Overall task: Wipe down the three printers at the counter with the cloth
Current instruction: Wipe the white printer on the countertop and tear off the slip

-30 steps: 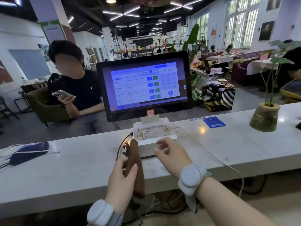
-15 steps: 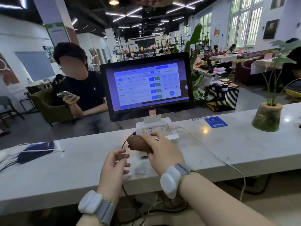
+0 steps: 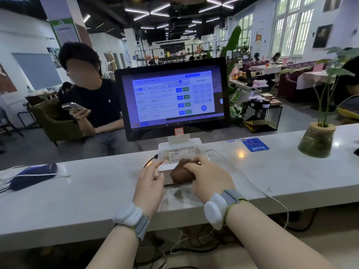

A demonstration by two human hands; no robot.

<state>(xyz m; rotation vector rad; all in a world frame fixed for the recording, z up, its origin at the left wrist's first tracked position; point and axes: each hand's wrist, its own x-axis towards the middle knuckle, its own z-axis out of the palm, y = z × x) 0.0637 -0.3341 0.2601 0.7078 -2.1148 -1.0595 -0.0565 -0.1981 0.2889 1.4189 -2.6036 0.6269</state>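
A small white receipt printer (image 3: pixel 179 150) stands on the white counter (image 3: pixel 77 193) under a dark touchscreen (image 3: pixel 172 98), with a printed slip on its top. My right hand (image 3: pixel 208 176) grips a bunched brown cloth (image 3: pixel 181 172) and presses it against the printer's front edge. My left hand (image 3: pixel 150 183) rests against the printer's left front corner with its fingers relaxed. Only this one printer is in view.
A thin white cable (image 3: pixel 250 183) runs from the printer over the counter's near edge. A potted plant in a glass jar (image 3: pixel 316 141) stands at the right, a blue sticker (image 3: pixel 254 144) beside it. A dark blue pouch (image 3: pixel 31 176) lies at the left. A seated person (image 3: pixel 91 98) faces the counter.
The cloth passed from my left hand to my right, which moved it onto the printer's front. My left hand came forward to the printer's left corner.
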